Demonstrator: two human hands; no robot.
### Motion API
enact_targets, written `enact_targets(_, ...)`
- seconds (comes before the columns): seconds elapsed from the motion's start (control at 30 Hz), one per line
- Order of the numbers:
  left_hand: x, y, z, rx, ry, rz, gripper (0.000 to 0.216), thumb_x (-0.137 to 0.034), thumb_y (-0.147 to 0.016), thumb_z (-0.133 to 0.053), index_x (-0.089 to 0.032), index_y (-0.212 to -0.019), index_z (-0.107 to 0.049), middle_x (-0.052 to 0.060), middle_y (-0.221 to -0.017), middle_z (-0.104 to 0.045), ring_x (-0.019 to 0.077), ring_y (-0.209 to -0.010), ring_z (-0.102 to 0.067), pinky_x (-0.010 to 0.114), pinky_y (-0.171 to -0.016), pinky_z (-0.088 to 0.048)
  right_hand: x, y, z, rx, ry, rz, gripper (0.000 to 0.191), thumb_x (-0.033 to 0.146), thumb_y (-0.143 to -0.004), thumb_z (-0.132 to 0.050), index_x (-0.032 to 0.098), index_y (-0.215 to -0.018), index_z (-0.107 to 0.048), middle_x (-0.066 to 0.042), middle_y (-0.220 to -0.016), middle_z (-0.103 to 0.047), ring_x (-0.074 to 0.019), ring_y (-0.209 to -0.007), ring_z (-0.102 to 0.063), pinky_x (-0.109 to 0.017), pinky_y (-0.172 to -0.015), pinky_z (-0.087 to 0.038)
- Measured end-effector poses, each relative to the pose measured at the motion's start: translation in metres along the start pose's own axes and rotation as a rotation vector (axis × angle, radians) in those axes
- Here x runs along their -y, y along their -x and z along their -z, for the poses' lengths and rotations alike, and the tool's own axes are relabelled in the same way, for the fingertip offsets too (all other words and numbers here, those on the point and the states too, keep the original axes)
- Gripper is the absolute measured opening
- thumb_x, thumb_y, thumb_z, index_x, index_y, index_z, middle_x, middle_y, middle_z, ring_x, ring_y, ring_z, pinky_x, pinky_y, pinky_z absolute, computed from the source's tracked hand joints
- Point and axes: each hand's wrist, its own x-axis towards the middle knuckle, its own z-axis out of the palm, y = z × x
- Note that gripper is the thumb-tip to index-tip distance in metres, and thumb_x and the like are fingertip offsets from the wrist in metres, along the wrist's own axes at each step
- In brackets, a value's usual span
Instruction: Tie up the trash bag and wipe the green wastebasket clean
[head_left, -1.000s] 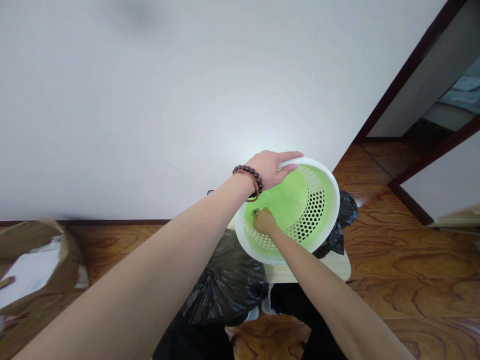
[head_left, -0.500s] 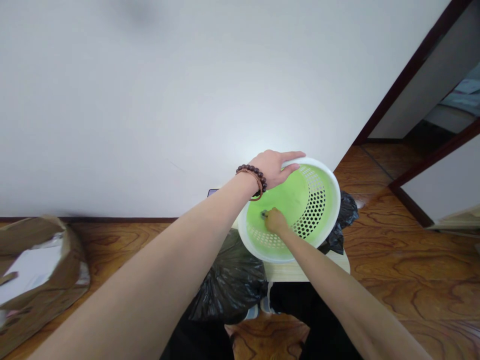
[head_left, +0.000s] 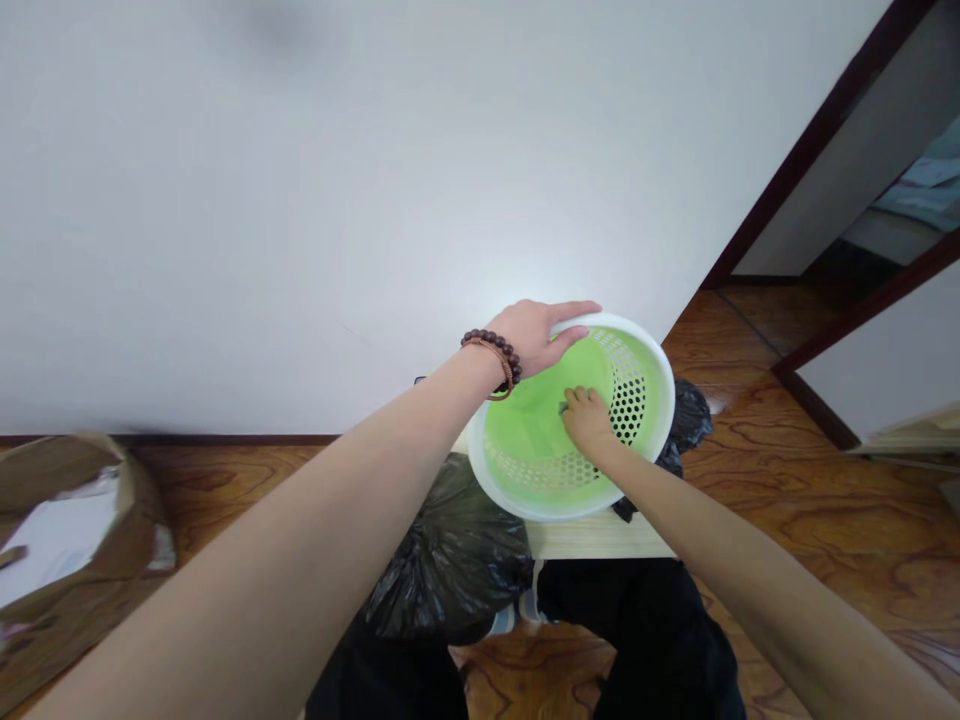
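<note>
My left hand (head_left: 534,335), with a dark bead bracelet at its wrist, grips the far left part of a white rim. This rim belongs to a round plastic basket (head_left: 573,512) with a light green inside and rows of holes. The basket tilts toward me on a pale wooden stool (head_left: 600,538). Inside it, my right hand (head_left: 589,420) presses near the bottom, its fingers bent over a small grey piece (head_left: 563,408). Most of that piece is hidden under the fingers, so its kind cannot be told.
Black plastic bags (head_left: 457,540) hang at the stool's left, and another black bag (head_left: 688,415) bulges out at its right. An open cardboard box (head_left: 112,590) stands on the wooden floor at far left. Behind the basket rises a white wall (head_left: 337,220); a doorway is at right.
My right hand has moved right and slightly up across the basket's inside with the grey piece. My left hand stays on the rim; the view has shifted slightly.
</note>
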Motion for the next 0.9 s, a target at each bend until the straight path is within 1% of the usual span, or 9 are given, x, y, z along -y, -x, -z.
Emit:
enact_targets(0.1, -0.002, 0.001, 0.002, 0.003, -0.002, 0.000, 0.050, -0.048, -0.088, -0.027, -0.032, -0.135, -0.037, 0.001, -0.127, -0.054, 0.0210, -0.109, -0.054, 0.037, -0.094, -0.038, -0.007, -0.008, 0.001, -0.070, 0.083, -0.015, 0.040, 0.012, -0.082, -0.033, 0.013, -0.104, -0.067, -0.013, -0.131, -0.043, -0.0294, -0.116, -0.031, -0.043, -0.099, -0.018)
enact_targets(0.23, -0.004, 0.001, 0.003, 0.008, -0.006, -0.002, 0.051, -0.049, -0.088, -0.026, -0.032, -0.135, -0.037, 0.000, -0.129, -0.052, 0.0209, -0.112, -0.052, 0.036, -0.095, -0.037, 0.002, -0.015, -0.001, -0.108, 0.108, -0.001, 0.042, 0.010, -0.080, -0.033, 0.011, -0.106, -0.066, -0.014, -0.130, -0.042, -0.0305, -0.118, -0.027, -0.043, -0.101, -0.015)
enact_targets(0.43, -0.002, 0.000, 0.000, 0.011, -0.008, -0.003, 0.052, -0.050, -0.088, -0.026, -0.032, -0.136, -0.035, 0.000, -0.128, -0.053, 0.0209, -0.112, -0.052, 0.036, -0.096, -0.037, -0.005, -0.021, -0.005, 0.000, -0.071, -0.122, 0.041, 0.008, -0.083, -0.030, 0.007, -0.106, -0.063, -0.021, -0.118, -0.049, -0.0287, -0.110, -0.039, -0.038, -0.090, -0.031)
enact_targets(0.5, -0.002, -0.001, -0.001, 0.004, -0.005, -0.004, 0.051, -0.050, -0.088, -0.026, -0.033, -0.135, -0.036, -0.001, -0.127, -0.054, 0.0203, -0.109, -0.054, 0.037, -0.095, -0.038, 0.004, -0.020, -0.007, 0.044, -0.114, -0.211, 0.040, 0.008, -0.085, -0.029, 0.005, -0.109, -0.061, -0.024, -0.120, -0.047, -0.0282, -0.109, -0.040, -0.036, -0.085, -0.035)
enact_targets(0.57, -0.002, -0.002, -0.002, 0.001, -0.006, -0.004, 0.050, -0.050, -0.089, -0.025, -0.034, -0.135, -0.036, 0.000, -0.126, -0.054, 0.0200, -0.106, -0.056, 0.037, -0.094, -0.039, 0.025, -0.020, -0.009, 0.130, -0.179, -0.283, 0.038, 0.010, -0.085, -0.031, 0.004, -0.111, -0.059, -0.024, -0.120, -0.047, -0.0275, -0.108, -0.043, -0.034, -0.082, -0.038)
enact_targets(0.63, -0.003, -0.003, -0.002, 0.012, -0.014, -0.006, 0.050, -0.050, -0.089, -0.026, -0.034, -0.135, -0.036, 0.000, -0.125, -0.056, 0.0203, -0.105, -0.056, 0.037, -0.093, -0.039, 0.055, -0.022, -0.009, 0.226, -0.272, -0.238, 0.034, 0.013, -0.084, -0.037, 0.006, -0.110, -0.059, -0.022, -0.118, -0.050, -0.0257, -0.106, -0.046, -0.032, -0.083, -0.039)
enact_targets(0.73, -0.006, -0.005, -0.004, 0.059, -0.039, -0.027, 0.050, -0.050, -0.088, -0.027, -0.034, -0.135, -0.037, 0.001, -0.121, -0.058, 0.0209, -0.104, -0.056, 0.037, -0.091, -0.039, 0.087, -0.029, -0.005, 0.235, -0.393, -0.122, 0.034, 0.019, -0.087, -0.035, 0.011, -0.109, -0.060, -0.017, -0.113, -0.056, -0.0220, -0.105, -0.050, -0.029, -0.087, -0.037)
enact_targets(0.8, -0.007, -0.006, -0.007, 0.082, -0.056, -0.041, 0.051, -0.051, -0.088, -0.028, -0.034, -0.135, -0.036, 0.003, -0.119, -0.059, 0.0211, -0.103, -0.056, 0.037, -0.090, -0.040, 0.088, -0.031, -0.002, 0.275, -0.402, -0.035, 0.034, 0.021, -0.087, -0.035, 0.014, -0.109, -0.060, -0.013, -0.110, -0.060, -0.0201, -0.102, -0.053, -0.026, -0.085, -0.039)
enact_targets(0.9, -0.008, -0.009, -0.010, 0.090, -0.071, -0.047, 0.052, -0.050, -0.088, -0.026, -0.033, -0.136, -0.034, 0.004, -0.118, -0.059, 0.0206, -0.103, -0.056, 0.036, -0.088, -0.040, 0.063, -0.025, -0.001, 0.342, -0.344, 0.006, 0.032, 0.019, -0.083, -0.041, 0.016, -0.107, -0.062, -0.012, -0.109, -0.061, -0.0204, -0.097, -0.056, -0.027, -0.080, -0.041)
